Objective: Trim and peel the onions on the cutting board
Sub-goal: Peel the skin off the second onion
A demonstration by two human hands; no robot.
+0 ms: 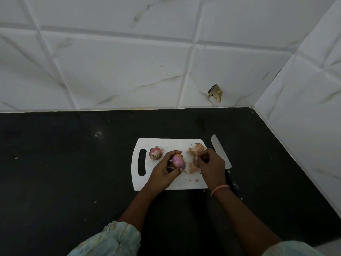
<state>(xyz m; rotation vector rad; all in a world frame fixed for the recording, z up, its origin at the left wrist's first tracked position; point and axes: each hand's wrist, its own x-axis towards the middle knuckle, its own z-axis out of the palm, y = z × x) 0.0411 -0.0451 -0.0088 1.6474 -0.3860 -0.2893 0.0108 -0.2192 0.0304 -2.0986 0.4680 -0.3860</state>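
Note:
On a white cutting board [167, 143] my left hand [164, 169] grips a purple peeled onion [178, 161] just above the board's middle. My right hand [211, 164] sits over a heap of pale onion skins [196, 151] at the board's right side, its fingers curled and pinching a piece of skin. Another onion [155, 153], still in its papery skin, lies near the board's handle slot at the left. A knife [219, 149] lies on the counter along the board's right edge, its handle hidden under my right wrist.
The board rests on a black counter [73, 163] that meets white tiled walls [129, 71] at the back and right. A chipped hole [215, 92] marks the back wall. Small skin scraps [193, 180] lie near the board's front edge.

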